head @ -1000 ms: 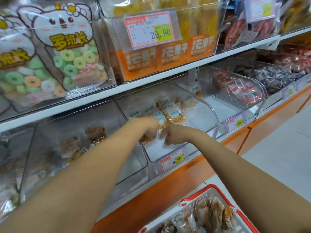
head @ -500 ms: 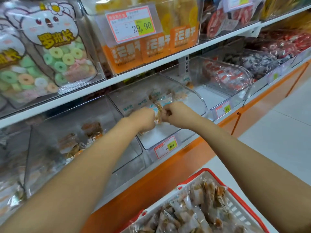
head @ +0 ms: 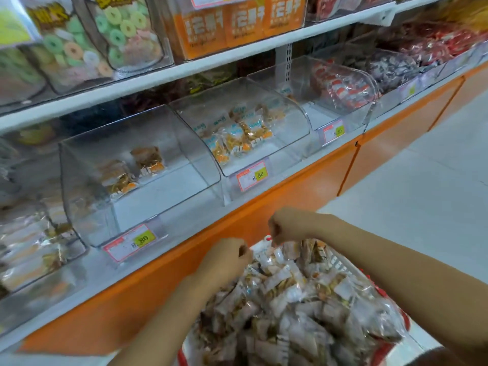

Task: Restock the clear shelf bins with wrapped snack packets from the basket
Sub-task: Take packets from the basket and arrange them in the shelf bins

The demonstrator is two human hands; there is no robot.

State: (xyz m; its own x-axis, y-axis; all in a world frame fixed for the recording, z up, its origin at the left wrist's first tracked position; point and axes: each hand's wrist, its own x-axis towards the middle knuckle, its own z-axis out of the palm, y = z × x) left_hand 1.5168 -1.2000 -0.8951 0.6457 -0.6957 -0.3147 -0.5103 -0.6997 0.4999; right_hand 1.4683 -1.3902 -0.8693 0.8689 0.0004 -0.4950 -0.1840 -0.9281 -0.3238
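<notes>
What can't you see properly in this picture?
All in the head view:
The left hand and right hand curl away from the camera, so whether they hold packets is hidden.
The basket is cut off by the bottom edge and buried under snack packets.
Small print on the price tag is blurred.
The far-left bin is smeared by blur.

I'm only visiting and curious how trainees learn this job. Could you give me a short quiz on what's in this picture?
1. True or false: the left hand and right hand are reaching inside a shelf bin.
2. The price tag on the middle clear bin reads: A 8.80, B 29.90, C 2.50?
3. Fill in: the basket of snack packets has a ___ rim.
Key: 1 false, both hands are over the basket; 2 A; 3 red.
</notes>
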